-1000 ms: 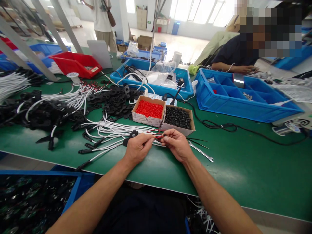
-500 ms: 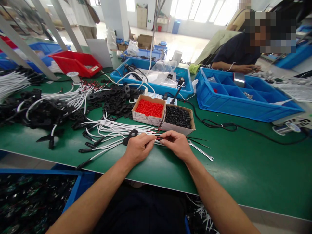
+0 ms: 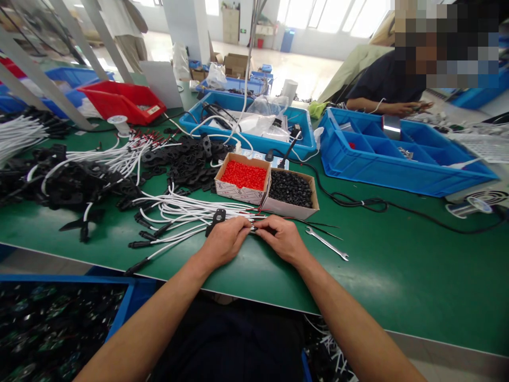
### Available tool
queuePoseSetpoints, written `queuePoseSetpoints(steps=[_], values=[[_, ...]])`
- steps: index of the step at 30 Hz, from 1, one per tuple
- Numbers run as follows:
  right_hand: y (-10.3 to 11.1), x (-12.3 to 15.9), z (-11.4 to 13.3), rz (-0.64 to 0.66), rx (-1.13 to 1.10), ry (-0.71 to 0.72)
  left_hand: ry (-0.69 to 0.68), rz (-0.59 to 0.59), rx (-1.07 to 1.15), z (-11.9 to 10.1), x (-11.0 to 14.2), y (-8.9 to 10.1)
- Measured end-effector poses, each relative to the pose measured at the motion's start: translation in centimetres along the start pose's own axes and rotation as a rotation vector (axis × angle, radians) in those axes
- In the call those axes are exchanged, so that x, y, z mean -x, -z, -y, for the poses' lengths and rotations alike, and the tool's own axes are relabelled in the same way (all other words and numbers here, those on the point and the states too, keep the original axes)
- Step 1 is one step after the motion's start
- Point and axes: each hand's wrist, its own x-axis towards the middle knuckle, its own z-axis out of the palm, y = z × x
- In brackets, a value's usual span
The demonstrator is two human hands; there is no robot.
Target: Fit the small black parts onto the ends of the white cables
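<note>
My left hand (image 3: 226,240) is closed in a pinch on the end of a white cable (image 3: 186,235), mostly hidden under the fingers. Facing it, my right hand (image 3: 283,239) pinches the cable's thin wire end, fingertips almost touching those of the left. Exactly what sits between the fingertips is too small to make out. A black flat bracket (image 3: 217,217) with holes stands just behind my left hand. More white cables with black connectors (image 3: 140,244) lie fanned out to the left. Dark thin wires (image 3: 318,225) stick out beyond my right hand, near an open-end wrench (image 3: 328,244).
Behind my hands stand a carton of red small parts (image 3: 244,176) and a carton of black ones (image 3: 292,191). Farther back are a blue tray (image 3: 306,146) and a divided blue bin (image 3: 389,172). Black brackets (image 3: 185,164) are heaped left. A co-worker (image 3: 382,79) sits across.
Both hands have shifted slightly left, fingertips still close together. The red and dark wires seen between them are now mostly covered. More of the wrench shows.
</note>
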Motion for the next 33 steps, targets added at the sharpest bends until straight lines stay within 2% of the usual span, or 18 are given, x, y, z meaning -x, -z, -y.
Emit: queuePoseSetpoints(steps=[6, 8, 12, 15, 17, 20, 22, 24, 28, 33], values=[[-0.6, 0.2, 0.1, 0.088, 0.07, 0.064, -0.021, 0.16, 0.044, -0.2, 0.0, 0.2], [-0.3, 0.1, 0.7, 0.081, 0.123, 0.082, -0.004, 0.146, 0.047, -0.5, 0.0, 0.3], [1.7, -1.6, 3.1, -0.062, 0.257, 0.183, -0.021, 0.059, 0.018, -1.2, -0.1, 0.4], [3.3, -5.5, 4.2, -0.146, 0.392, 0.186, -0.078, 0.077, -0.07, -0.9, -0.1, 0.1], [3.7, -9.0, 4.1, -0.065, 0.556, 0.168, -0.098, 0.084, -0.12, -0.6, -0.1, -0.1], [3.4, -14.2, 3.1, 0.194, 0.792, 0.13, -0.129, 0.082, -0.13, -0.2, -0.1, -0.2], [2.8, -16.7, 2.2, 0.389, 0.88, 0.047, -0.141, 0.071, -0.112, -0.1, 0.0, -0.1], [2.1, -18.2, 1.6, 0.5, 0.91, -0.023, -0.148, 0.063, -0.106, -0.1, 0.0, 0.0], [1.4, -18.9, 1.0, 0.491, 0.894, -0.035, -0.132, 0.061, -0.138, -0.3, 0.0, 0.2], [1.9, -18.3, 0.3, 0.436, 0.831, 0.011, -0.128, 0.054, -0.067, -0.4, 0.1, 0.3]])
